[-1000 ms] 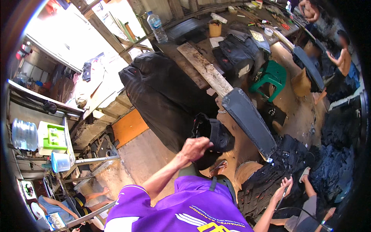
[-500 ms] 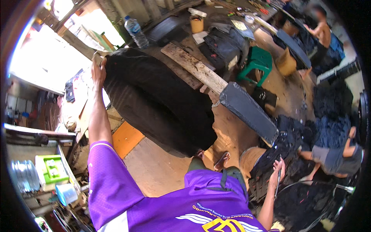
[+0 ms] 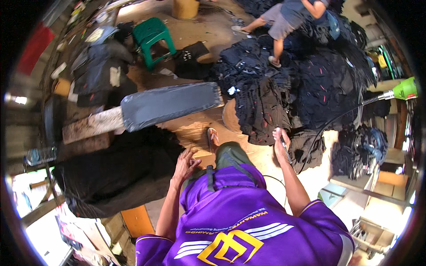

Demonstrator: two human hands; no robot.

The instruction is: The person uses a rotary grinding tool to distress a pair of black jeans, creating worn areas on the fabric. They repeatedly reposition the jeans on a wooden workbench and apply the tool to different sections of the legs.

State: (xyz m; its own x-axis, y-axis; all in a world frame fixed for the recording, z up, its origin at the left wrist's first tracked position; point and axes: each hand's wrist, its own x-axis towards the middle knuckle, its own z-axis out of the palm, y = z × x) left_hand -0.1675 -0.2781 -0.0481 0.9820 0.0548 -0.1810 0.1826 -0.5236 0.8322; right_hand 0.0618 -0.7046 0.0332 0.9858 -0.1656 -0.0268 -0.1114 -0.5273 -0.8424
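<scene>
My left hand (image 3: 184,165) hovers beside my thigh, fingers apart and holding nothing. Just left of it lies a black cloth garment or heap (image 3: 115,170), its folds too dark to tell apart. In my right hand (image 3: 280,139) is a slim metal rotary-tool handpiece (image 3: 287,154), gripped between thumb and fingers. A black flexible shaft (image 3: 328,122) curves up from the tool toward a green motor (image 3: 404,90) at the right edge. The tool's tip is too small to make out.
A padded, dark-wrapped board (image 3: 171,104) on a wooden plank crosses ahead of me. Behind it stands a green plastic stool (image 3: 153,40). Large piles of dark garments (image 3: 262,106) cover the floor ahead and right, where another person (image 3: 284,26) stands. A water bottle (image 3: 40,156) lies far left.
My left hand has let go of the black cloth's edge and come back toward my lap. The view has swung right, bringing the green motor in. My right hand keeps the handpiece.
</scene>
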